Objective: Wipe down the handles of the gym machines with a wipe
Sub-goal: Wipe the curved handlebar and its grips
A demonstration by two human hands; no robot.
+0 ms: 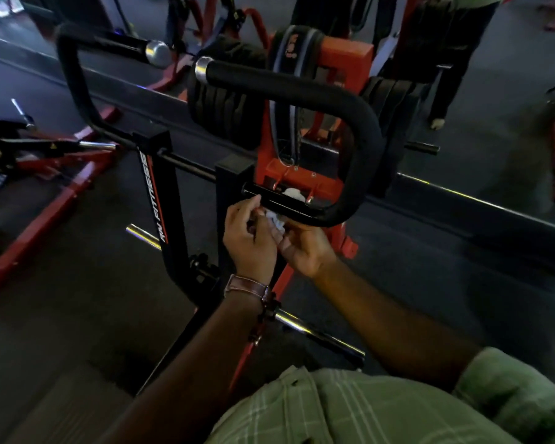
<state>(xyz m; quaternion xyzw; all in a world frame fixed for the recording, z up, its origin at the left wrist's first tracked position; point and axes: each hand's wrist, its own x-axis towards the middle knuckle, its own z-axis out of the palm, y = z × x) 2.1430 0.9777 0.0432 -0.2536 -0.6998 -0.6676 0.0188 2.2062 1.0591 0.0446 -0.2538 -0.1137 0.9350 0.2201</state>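
Observation:
A crumpled white wipe (275,222) sits between my two hands, just below the black crossbar (279,203) of the machine. My left hand (249,237), with a brown watch strap on the wrist, pinches the wipe from the left. My right hand (305,248) holds it from the right with curled fingers. A curved black padded handle (359,123) with a chrome end cap loops above and to the right of my hands. A second padded handle (69,78) curves up at the left.
The black upright (161,200) reads "RW FITNESS". Red frame parts and stacked black weight plates (225,110) stand behind the handles. A chrome bar (302,325) runs under my arms. A person's legs (442,91) stand at the back right. Other red machines lie on the left.

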